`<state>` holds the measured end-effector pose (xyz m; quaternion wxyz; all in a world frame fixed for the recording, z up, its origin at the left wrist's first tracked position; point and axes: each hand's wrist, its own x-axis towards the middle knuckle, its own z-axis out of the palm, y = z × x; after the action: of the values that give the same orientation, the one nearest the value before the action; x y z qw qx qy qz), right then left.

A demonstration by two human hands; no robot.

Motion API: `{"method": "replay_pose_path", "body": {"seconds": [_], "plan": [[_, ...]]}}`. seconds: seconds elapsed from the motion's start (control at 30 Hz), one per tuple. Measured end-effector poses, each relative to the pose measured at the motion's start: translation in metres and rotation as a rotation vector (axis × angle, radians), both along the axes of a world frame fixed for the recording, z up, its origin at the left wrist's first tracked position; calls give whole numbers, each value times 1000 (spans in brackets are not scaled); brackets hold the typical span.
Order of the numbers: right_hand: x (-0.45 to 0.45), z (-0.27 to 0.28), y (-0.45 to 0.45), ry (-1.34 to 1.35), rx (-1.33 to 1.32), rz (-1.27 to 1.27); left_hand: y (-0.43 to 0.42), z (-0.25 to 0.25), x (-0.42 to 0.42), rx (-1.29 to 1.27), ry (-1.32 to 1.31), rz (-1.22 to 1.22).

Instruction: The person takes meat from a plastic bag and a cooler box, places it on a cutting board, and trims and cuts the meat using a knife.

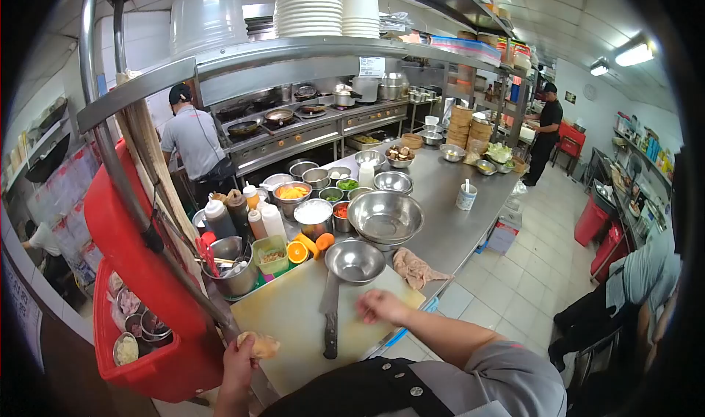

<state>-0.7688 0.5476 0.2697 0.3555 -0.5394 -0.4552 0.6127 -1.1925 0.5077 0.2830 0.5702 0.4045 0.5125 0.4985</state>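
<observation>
My left hand [241,360] holds a pale piece of raw meat [263,346] at the left front edge of the cutting board [286,321]. Over the board's right part is my right hand [378,306], its fingers curled together; whether anything is between them is too small to tell. A knife [331,318] with a dark handle lies on the board between my hands. The small steel bowl [355,261] rests at the board's back edge, touching the blade's far end. Another piece of raw meat [417,269] lies at the back right corner.
A large steel bowl [385,216], sauce bottles [218,219] and a cut orange [297,252] stand behind the board. At the left is an open red cooler [158,369]. One person [197,134] faces the stoves; others stand at the right.
</observation>
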Motion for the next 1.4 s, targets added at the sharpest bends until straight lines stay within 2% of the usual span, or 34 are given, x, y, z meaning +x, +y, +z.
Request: {"method": "replay_pose_path", "body": {"seconds": [0.03,0.07,0.13,0.17,0.2,0.23,0.3,0.37,0.43,0.5,0.57,0.67,0.77,0.97,1.07,1.13,1.23,1.33,1.4], "plan": [[-19,0,-6,-148,61,143,13,-20,0,83,100,54],[-43,11,-18,-388,250,243,22,-30,-1,166,202,106],[-81,1,-19,-769,788,347,25,-14,7,432,722,144],[-94,3,-16,-868,750,429,26,-3,13,565,980,161],[-107,17,-15,-965,707,516,28,8,20,510,966,101],[-113,28,-12,-1058,657,610,33,11,27,561,984,86],[-114,19,5,-1081,548,793,32,6,34,611,1034,56],[-114,54,-6,-1196,389,817,27,-5,37,591,1019,0],[-98,35,-15,-1251,442,737,11,-13,43,594,1134,-18],[-75,22,-24,-1211,483,696,-2,-20,43,671,1117,-73],[-55,26,-35,-1169,507,632,-6,-17,45,614,1014,-46],[-22,25,-52,-1109,491,498,-5,-8,49,429,1051,-13],[-3,37,-62,-1065,320,409,8,-4,59,248,1114,40],[14,21,-50,-967,378,324,35,-4,55,215,1447,-68],[31,13,-58,-759,339,297,45,17,65,74,1248,-81],[50,1,-65,-567,313,311,55,17,80,186,1036,32],[70,-2,-75,-480,186,379,89,-15,104,198,671,82],[73,13,-83,-525,80,368,100,-37,147,23,423,47],[77,10,-86,-548,89,346,98,-54,161,134,516,23]]}}
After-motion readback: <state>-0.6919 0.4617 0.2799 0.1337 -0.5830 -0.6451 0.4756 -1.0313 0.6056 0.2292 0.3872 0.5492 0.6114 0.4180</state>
